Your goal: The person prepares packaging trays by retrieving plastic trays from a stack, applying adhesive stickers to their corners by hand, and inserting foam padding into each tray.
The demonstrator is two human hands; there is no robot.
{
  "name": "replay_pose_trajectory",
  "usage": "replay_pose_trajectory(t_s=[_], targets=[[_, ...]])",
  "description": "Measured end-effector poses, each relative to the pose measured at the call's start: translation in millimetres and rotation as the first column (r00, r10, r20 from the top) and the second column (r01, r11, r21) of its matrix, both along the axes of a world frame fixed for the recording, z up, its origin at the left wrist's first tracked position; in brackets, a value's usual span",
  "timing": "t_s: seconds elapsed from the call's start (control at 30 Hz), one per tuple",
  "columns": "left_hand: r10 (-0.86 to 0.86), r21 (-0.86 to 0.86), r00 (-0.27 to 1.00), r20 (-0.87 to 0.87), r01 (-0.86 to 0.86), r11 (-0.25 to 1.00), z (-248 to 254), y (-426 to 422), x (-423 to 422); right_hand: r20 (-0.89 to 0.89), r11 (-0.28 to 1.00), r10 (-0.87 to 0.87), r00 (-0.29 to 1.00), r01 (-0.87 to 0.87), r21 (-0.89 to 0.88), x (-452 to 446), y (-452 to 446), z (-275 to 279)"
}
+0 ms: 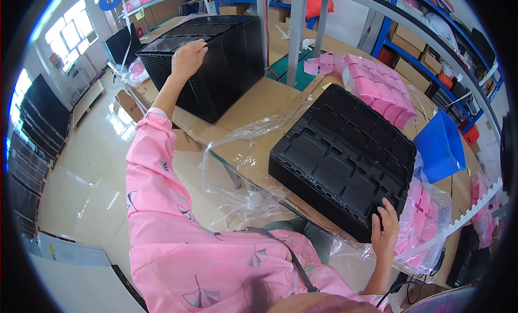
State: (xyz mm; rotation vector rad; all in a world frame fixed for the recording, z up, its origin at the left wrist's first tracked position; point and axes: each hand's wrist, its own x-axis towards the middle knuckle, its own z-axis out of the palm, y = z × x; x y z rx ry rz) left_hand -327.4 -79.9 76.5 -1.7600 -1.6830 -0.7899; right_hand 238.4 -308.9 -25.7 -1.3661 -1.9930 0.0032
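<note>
While the left hand (188, 59) lies unclenched on the tall black stack (232, 65), the right hand (384, 226), fingers parted, touches the low black tray (345, 154) near its corner; both objects rest on the surface (264, 100).

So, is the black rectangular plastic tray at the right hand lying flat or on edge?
Flat: the tray shows its moulded face upward.

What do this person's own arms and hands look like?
The left hand and right hand are bare, without gloves. The left sleeve is loose, wrinkled and pink, printed with greyish fan-like shapes. The right forearm shows bare.
</note>
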Motion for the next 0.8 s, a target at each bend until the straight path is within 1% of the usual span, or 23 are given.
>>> replay_pose_trajectory(t_s=[0.1,0.2,0.23,0.33,0.4,0.43,0.47,0.5,0.53,0.57,0.6,0.63,0.7,0.73,0.77,0.8], targets=[[-0.033,-0.040,0.998,0.047,0.035,0.999,3.0,0.1,-4.2,0.011,1.000,0.005,1.000,-0.005,0.011,-0.9,-2.6,-0.2],[-0.092,-0.045,0.993,0.071,0.096,0.994,-2.6,-2.0,-15.8,0.019,1.000,-0.005,1.000,0.004,0.026,4.8,-5.8,-2.5],[-0.127,0.026,0.992,0.017,0.127,0.992,-5.3,-3.6,-16.3,0.015,1.000,-0.007,1.000,0.006,0.025,6.4,-7.0,-3.9],[-0.088,0.004,0.995,0.037,0.088,0.996,-4.2,-4.2,-10.6,0.019,0.999,-0.005,1.000,0.004,0.051,9.6,-8.3,-1.0],[-0.152,0.088,0.988,-0.026,0.154,0.984,-7.0,-1.2,-12.4,0.002,0.985,-0.019,1.000,0.019,0.171,4.9,-12.0,13.3],[-0.184,0.144,0.980,-0.078,0.194,0.970,-8.1,0.6,-11.0,-0.002,0.971,-0.067,0.998,0.065,0.230,8.4,-16.0,22.0],[-0.168,0.201,0.980,-0.107,0.187,0.962,-3.7,-9.2,7.9,0.030,0.937,-0.130,0.991,0.113,0.329,18.3,-21.4,26.6],[-0.142,0.224,0.978,-0.154,0.174,0.959,-4.7,-11.7,21.8,-0.001,0.871,-0.196,0.981,0.175,0.460,25.5,-23.3,31.5],[-0.208,0.199,0.969,-0.131,0.231,0.952,-2.8,-19.5,40.5,-0.054,0.803,-0.277,0.959,0.262,0.535,34.7,-26.5,35.3],[-0.295,0.181,0.951,-0.092,0.307,0.934,-2.3,-27.3,60.3,-0.130,0.709,-0.347,0.929,0.351,0.612,41.5,-27.8,44.4],[-0.382,0.163,0.924,-0.023,0.381,0.910,-4.1,-37.5,85.5,-0.231,0.614,-0.400,0.887,0.446,0.651,50.3,-26.8,47.3],[-0.491,0.140,0.871,0.001,0.486,0.863,-6.4,-43.0,107.9,-0.282,0.552,-0.432,0.856,0.499,0.668,64.2,-26.5,47.8],[-0.646,0.087,0.761,0.061,0.641,0.763,-9.8,-53.3,151.4,-0.343,0.497,-0.486,0.804,0.577,0.648,83.3,-25.4,52.3],[-0.699,0.054,0.709,0.095,0.698,0.714,-9.0,-61.4,173.0,-0.363,0.497,-0.511,0.779,0.613,0.614,89.4,-29.1,52.6],[-0.767,0.045,0.630,0.124,0.768,0.638,-8.8,-67.1,194.1,-0.383,0.504,-0.521,0.763,0.637,0.583,95.8,-28.1,52.7],[-0.798,0.034,0.575,0.182,0.807,0.589,-8.7,-74.0,215.6,-0.403,0.517,-0.525,0.750,0.657,0.549,102.3,-25.5,50.8]])
